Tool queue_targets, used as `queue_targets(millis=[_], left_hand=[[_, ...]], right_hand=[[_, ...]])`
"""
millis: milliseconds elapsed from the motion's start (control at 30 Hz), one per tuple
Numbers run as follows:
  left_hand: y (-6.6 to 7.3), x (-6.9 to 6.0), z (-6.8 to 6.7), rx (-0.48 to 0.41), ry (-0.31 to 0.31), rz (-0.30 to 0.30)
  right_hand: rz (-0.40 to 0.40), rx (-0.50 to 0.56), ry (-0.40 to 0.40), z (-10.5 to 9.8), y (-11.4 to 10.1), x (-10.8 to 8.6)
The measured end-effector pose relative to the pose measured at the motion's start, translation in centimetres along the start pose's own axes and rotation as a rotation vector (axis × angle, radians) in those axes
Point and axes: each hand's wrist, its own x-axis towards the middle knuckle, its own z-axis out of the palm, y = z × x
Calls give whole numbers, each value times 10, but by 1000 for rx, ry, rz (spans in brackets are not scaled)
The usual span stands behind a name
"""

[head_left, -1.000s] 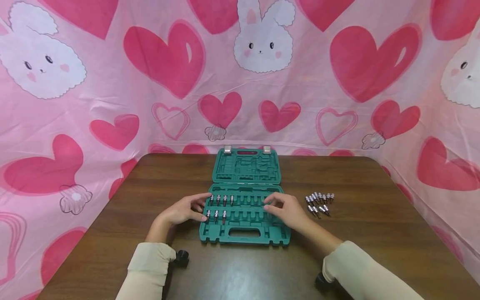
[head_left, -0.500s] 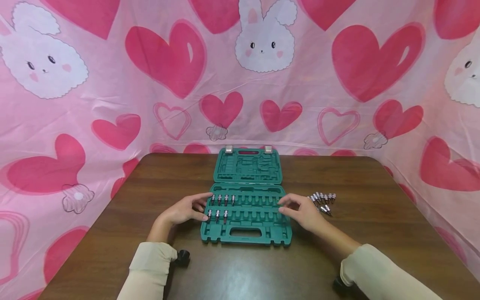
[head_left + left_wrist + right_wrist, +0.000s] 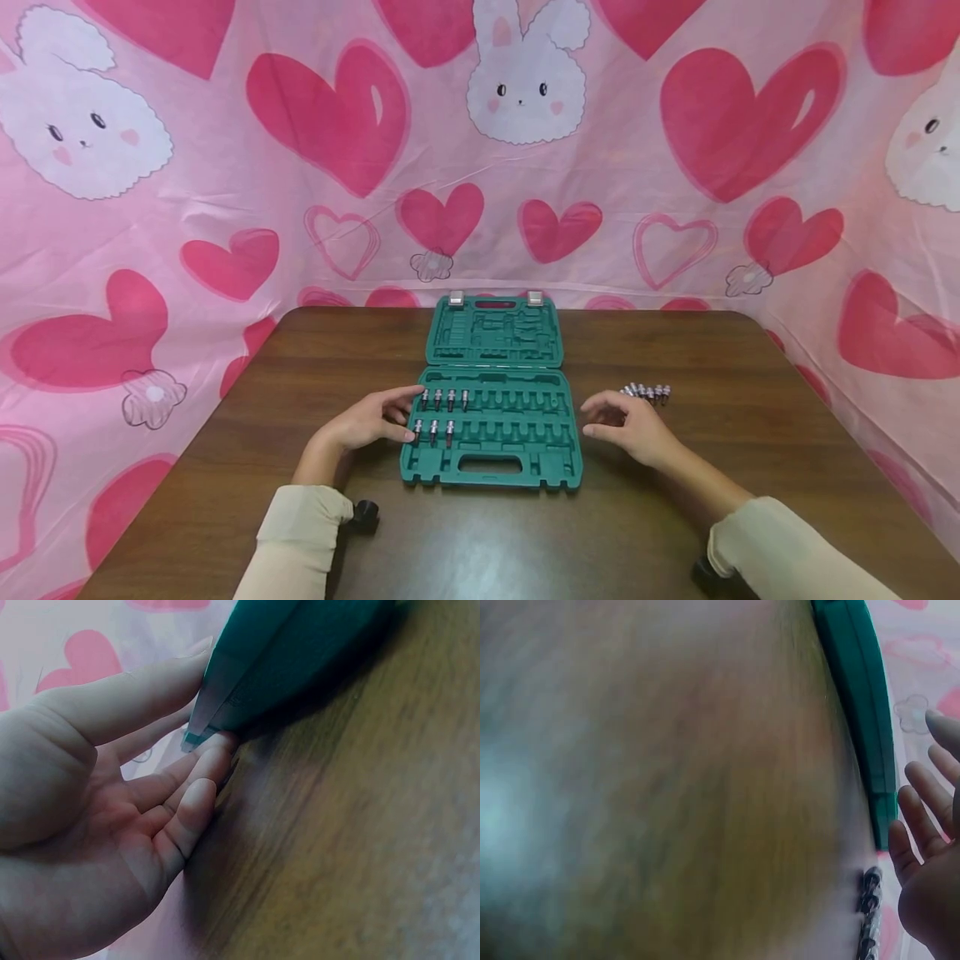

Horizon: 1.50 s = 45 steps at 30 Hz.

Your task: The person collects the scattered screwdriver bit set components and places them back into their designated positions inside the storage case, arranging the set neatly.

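So the green case (image 3: pixel 517 414) lies flipped open in the middle of the tabletop (image 3: pixel 360 342), base nearest the person, long side running left to right, handle edge (image 3: pixel 489 481) facing them. The lid (image 3: pixel 495 333) is folded flat away toward the back, two metal latches (image 3: pixel 456 298) along its far edge. Seven bits sit at the left end of the base: four in the back row (image 3: pixel 451 400), three in the front row (image 3: pixel 450 432), all lying lengthwise near-to-far, silver ends away, dark tips toward the person. Left hand (image 3: pixel 367 419) touches the case's left edge, grip wide, thumb and index spread. Right hand (image 3: pixel 633 429) is just beside the right edge, grip loosely parted, partly covering some loose bits (image 3: pixel 657 392), silver ends pointing away too.
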Motion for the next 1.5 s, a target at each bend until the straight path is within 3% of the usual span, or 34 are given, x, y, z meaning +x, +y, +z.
queue_targets(millis=[167, 567, 1200, 1500], left_hand=[[0, -1, 0, -8, -2, -2], [5, -3, -2, -14, 4, -13], [2, -1, -2, -12, 0, -7], [0, 0, -1, -19, 0, -8]], right_hand=[[-5, -7, -16, -7, 2, -4], [-42, -43, 57, -36, 14, -13], [-68, -164, 136, -52, 42, -23], [-62, -205, 91, -61, 49, -25]])
